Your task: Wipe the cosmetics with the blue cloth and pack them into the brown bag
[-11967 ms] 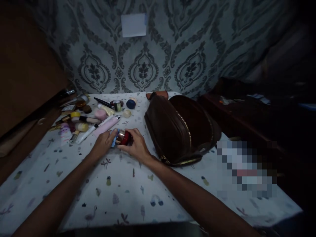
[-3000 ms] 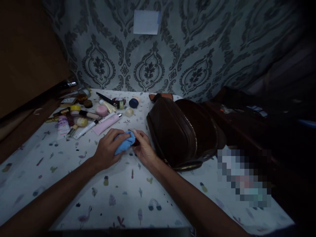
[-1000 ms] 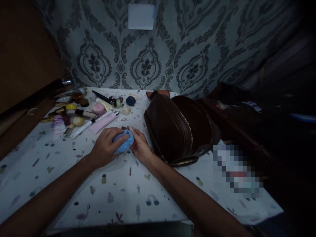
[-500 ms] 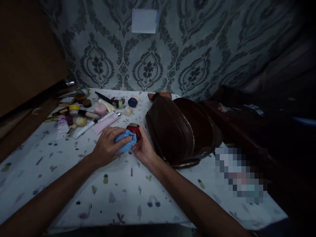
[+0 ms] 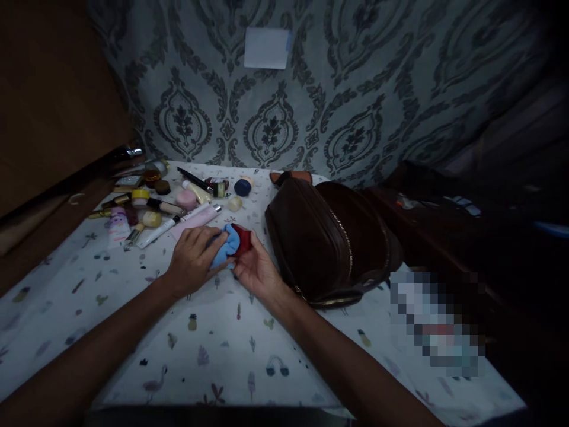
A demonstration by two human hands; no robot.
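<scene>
One container [image 5: 243, 239], deep red, partly hidden by bunched blue cloth [image 5: 229, 243]

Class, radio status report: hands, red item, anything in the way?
Left hand holding blue cloth against red item. Right hand gripping item. Brown bag alongside, seemingly not blocking.

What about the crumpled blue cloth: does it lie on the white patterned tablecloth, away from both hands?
No, the left hand holds the blue cloth against the shiny red container in the right hand.

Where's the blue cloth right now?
Head view, left of centre: the blue cloth is in the left hand, against the red item in the right hand, left of the brown bag.
</scene>
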